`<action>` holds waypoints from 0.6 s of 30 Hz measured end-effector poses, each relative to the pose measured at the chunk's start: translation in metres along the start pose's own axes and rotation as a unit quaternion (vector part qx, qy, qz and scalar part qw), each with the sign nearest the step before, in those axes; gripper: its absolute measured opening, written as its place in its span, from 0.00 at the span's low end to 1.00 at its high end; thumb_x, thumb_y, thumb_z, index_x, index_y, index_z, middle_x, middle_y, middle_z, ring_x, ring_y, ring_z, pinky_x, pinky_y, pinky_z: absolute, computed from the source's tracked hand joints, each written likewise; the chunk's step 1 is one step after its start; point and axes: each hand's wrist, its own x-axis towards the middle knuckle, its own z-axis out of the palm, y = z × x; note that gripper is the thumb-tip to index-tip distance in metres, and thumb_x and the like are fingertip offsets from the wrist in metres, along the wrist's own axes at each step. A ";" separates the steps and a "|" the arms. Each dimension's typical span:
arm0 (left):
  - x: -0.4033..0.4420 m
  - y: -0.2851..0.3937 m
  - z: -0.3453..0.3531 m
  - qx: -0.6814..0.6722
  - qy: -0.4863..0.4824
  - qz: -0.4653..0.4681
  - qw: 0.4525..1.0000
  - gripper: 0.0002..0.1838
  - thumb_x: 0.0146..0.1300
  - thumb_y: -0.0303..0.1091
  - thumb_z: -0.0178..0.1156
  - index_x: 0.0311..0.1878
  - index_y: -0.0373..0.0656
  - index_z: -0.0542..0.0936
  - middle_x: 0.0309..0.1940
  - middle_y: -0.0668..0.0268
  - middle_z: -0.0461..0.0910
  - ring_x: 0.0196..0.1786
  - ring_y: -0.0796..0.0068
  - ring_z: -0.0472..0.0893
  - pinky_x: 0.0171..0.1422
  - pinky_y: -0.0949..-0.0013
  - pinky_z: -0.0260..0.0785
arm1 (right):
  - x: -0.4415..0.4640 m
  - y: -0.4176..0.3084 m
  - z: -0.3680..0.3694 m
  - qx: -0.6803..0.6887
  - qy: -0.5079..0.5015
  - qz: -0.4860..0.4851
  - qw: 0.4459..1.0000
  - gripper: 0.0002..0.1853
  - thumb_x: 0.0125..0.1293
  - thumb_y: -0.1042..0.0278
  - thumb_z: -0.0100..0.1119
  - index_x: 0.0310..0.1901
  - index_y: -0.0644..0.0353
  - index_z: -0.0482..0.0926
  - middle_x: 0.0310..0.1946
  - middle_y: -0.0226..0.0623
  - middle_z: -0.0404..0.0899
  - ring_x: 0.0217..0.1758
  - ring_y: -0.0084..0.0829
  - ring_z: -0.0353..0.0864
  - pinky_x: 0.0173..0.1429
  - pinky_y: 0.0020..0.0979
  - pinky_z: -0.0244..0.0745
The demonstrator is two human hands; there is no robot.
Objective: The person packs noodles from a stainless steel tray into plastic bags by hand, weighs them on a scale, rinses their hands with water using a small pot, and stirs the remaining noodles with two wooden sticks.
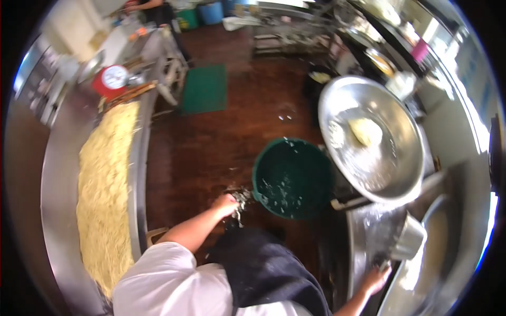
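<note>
My left hand [226, 204] is closed on a loose clump of pale, stringy scraps [240, 202], just left of a dark green round tub [292, 179] on the floor. More light bits cling inside the tub. At the lower right my right hand [376, 279] is closed at the near end of a metal container [410, 239], apparently on its handle. That container is tilted over the steel counter. Behind it a large steel bowl [371, 139] holds a pale yellow lump [366, 131] and some shiny liquid or wet residue.
A long layer of yellowish dough-like food [108, 195] lies on the left steel table [58, 200], with a red scale [110, 81] beyond. A green mat [204, 88] lies on the brown floor. Another person [158, 15] stands at the far left. A large pan [437, 247] is at right.
</note>
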 end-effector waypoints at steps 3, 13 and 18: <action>-0.011 -0.003 -0.023 0.080 -0.062 -0.087 0.991 0.18 0.51 0.49 0.62 0.41 0.48 0.85 0.43 0.57 0.83 0.49 0.56 0.81 0.54 0.56 0.73 | 0.006 -0.039 -0.037 -0.063 0.005 0.028 0.998 0.28 0.69 0.56 0.53 0.67 0.57 0.63 0.61 0.47 0.72 0.55 0.51 0.77 0.55 0.47 0.73; 0.003 -0.100 -0.038 -0.003 -0.106 -0.024 0.994 0.20 0.50 0.52 0.60 0.30 0.42 0.85 0.29 0.54 0.83 0.36 0.57 0.83 0.43 0.57 0.74 | -0.049 -0.270 -0.093 0.525 -0.427 -0.073 0.733 0.16 0.59 0.76 0.59 0.49 0.63 0.73 0.24 0.30 0.72 0.17 0.20 0.69 0.19 0.21 0.66; -0.049 -0.122 -0.053 -0.057 -0.015 -0.063 0.996 0.19 0.55 0.50 0.60 0.30 0.42 0.85 0.28 0.55 0.83 0.35 0.59 0.84 0.43 0.59 0.74 | -0.073 -0.336 0.006 0.404 -0.698 0.024 0.591 0.14 0.59 0.70 0.64 0.46 0.59 0.74 0.23 0.30 0.72 0.18 0.25 0.70 0.22 0.28 0.66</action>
